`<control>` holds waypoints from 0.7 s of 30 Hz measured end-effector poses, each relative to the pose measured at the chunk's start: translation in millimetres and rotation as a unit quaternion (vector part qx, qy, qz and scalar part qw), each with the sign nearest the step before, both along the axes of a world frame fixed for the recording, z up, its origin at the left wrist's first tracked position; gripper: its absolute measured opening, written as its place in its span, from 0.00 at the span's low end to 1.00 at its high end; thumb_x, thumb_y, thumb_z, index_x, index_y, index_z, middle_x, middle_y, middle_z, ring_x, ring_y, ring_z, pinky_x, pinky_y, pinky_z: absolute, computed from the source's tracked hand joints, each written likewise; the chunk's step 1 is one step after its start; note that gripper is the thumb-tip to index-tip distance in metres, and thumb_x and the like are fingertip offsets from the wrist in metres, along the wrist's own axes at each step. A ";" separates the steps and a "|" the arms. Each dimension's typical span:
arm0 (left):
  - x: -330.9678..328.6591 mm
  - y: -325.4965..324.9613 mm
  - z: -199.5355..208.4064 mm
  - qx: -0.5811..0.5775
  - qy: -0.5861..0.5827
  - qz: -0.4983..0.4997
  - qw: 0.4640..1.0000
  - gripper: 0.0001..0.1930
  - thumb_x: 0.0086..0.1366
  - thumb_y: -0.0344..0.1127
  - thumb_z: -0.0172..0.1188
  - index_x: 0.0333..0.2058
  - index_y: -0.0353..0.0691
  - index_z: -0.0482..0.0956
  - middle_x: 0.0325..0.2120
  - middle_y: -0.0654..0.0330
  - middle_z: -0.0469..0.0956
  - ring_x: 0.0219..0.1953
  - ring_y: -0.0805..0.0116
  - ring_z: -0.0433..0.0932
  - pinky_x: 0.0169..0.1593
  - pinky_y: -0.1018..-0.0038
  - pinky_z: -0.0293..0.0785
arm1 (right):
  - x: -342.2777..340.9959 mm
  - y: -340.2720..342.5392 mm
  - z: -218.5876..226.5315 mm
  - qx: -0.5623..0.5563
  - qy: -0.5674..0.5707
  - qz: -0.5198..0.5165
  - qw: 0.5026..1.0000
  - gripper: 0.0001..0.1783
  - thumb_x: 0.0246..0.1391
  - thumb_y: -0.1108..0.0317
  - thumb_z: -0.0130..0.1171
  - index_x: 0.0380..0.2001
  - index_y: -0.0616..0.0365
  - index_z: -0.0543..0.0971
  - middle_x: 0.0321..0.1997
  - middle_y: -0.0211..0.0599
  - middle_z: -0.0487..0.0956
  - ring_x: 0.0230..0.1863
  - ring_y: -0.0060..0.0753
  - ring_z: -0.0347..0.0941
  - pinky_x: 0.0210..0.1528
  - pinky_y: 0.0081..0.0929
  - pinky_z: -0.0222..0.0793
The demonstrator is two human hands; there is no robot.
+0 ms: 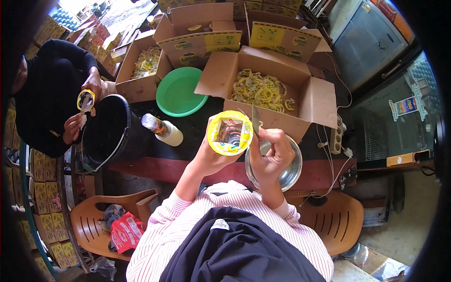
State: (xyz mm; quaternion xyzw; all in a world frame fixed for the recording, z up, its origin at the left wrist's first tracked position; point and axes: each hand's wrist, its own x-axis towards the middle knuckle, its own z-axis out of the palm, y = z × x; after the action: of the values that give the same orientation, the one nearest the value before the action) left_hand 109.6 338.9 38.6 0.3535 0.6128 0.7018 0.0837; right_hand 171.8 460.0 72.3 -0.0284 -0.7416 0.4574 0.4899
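Observation:
My left hand [203, 158] is wrapped round a plastic cup [228, 149] and tips its mouth up toward me. A yellow printed film covers the rim, with a squarish opening in the middle that shows the cup's inside. In my right hand [272, 152], pinched between thumb and fingers, is a thin flat blade [255, 118]. It stands upright just beside the cup's right rim; I cannot tell whether it touches. Under my right hand sits a shiny metal bowl [293, 171], partly hidden by that hand.
A cardboard box [282, 116] of yellow ring-like strips [256, 89] stands ahead. Left of it are a green basin [182, 91], a white bottle [171, 136] and a black bucket [105, 127]. At far left, a co-worker's hands [73, 128] hold another cup [86, 99]. A power strip [336, 136] lies right.

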 end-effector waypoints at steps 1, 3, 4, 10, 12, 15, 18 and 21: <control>-1.5 -4.9 0.5 -0.001 0.032 0.005 0.999 0.32 0.44 0.24 0.65 0.50 0.34 0.61 0.46 0.55 0.63 0.49 0.64 0.67 0.52 0.73 0.64 | -0.8 -6.0 0.6 -0.006 -0.005 -0.002 1.000 0.09 0.36 0.83 0.63 0.25 0.61 0.77 0.21 0.35 0.74 0.21 0.25 0.72 0.24 0.17 0.67; -2.6 -17.1 -0.1 0.027 -0.024 0.002 0.999 0.32 0.44 0.24 0.65 0.50 0.34 0.61 0.46 0.55 0.63 0.49 0.65 0.67 0.51 0.74 0.64 | -4.0 -17.4 2.1 0.011 0.002 0.001 1.000 0.10 0.36 0.83 0.63 0.25 0.61 0.77 0.20 0.35 0.74 0.21 0.25 0.72 0.24 0.17 0.67; -2.9 -22.3 -1.0 0.042 -0.054 0.000 0.998 0.32 0.44 0.24 0.65 0.50 0.34 0.61 0.47 0.55 0.63 0.48 0.65 0.67 0.51 0.74 0.64 | -5.0 -22.5 2.7 0.020 0.004 0.001 1.000 0.10 0.36 0.83 0.63 0.25 0.61 0.77 0.20 0.35 0.74 0.21 0.25 0.72 0.24 0.17 0.67; -17.1 -52.4 1.3 0.010 -0.029 -0.017 0.999 0.33 0.43 0.24 0.65 0.50 0.34 0.61 0.47 0.56 0.62 0.48 0.66 0.68 0.51 0.74 0.65 | -12.4 -50.1 4.9 0.049 -0.013 -0.010 0.999 0.10 0.35 0.84 0.62 0.25 0.61 0.76 0.20 0.35 0.74 0.20 0.26 0.72 0.23 0.18 0.66; -20.3 -62.2 -1.0 0.002 -0.028 -0.024 0.999 0.34 0.43 0.25 0.65 0.50 0.34 0.61 0.47 0.55 0.62 0.48 0.66 0.68 0.51 0.74 0.65 | -14.8 -58.2 6.6 0.059 -0.017 -0.015 0.998 0.10 0.35 0.84 0.62 0.25 0.61 0.76 0.20 0.36 0.73 0.20 0.27 0.72 0.23 0.18 0.66; -22.5 -75.6 -2.5 -0.013 -0.026 -0.031 0.999 0.35 0.42 0.25 0.66 0.51 0.33 0.60 0.47 0.55 0.62 0.48 0.65 0.68 0.51 0.74 0.64 | -17.0 -69.1 8.6 0.063 -0.022 -0.008 0.998 0.10 0.35 0.84 0.62 0.25 0.60 0.76 0.20 0.36 0.73 0.21 0.27 0.72 0.24 0.19 0.66; -25.0 -86.3 0.8 -0.012 -0.049 -0.035 0.998 0.36 0.41 0.26 0.67 0.51 0.33 0.60 0.47 0.55 0.62 0.49 0.64 0.68 0.52 0.73 0.64 | -19.8 -76.6 7.6 0.061 -0.026 0.012 0.998 0.11 0.35 0.84 0.62 0.25 0.60 0.76 0.21 0.36 0.73 0.22 0.28 0.72 0.24 0.19 0.66; -26.5 -96.1 0.4 -0.009 -0.050 -0.035 0.998 0.37 0.40 0.26 0.67 0.51 0.33 0.60 0.47 0.55 0.62 0.49 0.64 0.67 0.52 0.73 0.64 | -23.7 -83.7 5.2 0.076 -0.017 0.021 0.997 0.12 0.34 0.84 0.62 0.26 0.60 0.76 0.21 0.35 0.73 0.22 0.29 0.72 0.24 0.20 0.66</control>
State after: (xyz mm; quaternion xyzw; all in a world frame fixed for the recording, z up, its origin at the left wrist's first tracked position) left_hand 83.2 242.9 38.9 0.3382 0.6016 0.7096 0.1422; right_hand 148.1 376.3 77.5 0.0166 -0.7829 0.4095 0.4681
